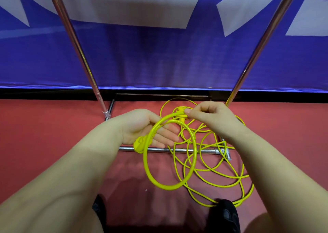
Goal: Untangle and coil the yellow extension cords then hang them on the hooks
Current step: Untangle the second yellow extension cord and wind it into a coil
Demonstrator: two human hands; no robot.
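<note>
A yellow extension cord (211,170) lies in a loose tangle on the red floor. One loop of the cord (150,172) is lifted off the floor and hangs between my hands. My left hand (142,128) is palm up with straight fingers, and the cord's yellow plug (140,144) rests against its palm. My right hand (209,113) pinches the top of the loop between thumb and fingers. A second yellow plug (181,111) lies on the floor behind my right hand, partly hidden. No hooks are in view.
A chrome rack stands over the tangle: its left pole (76,49) and right pole (262,44) rise from the floor, and its base bar (177,150) crosses under the cords. A blue banner (142,55) hangs behind. My dark shoes (227,215) stand at the bottom edge.
</note>
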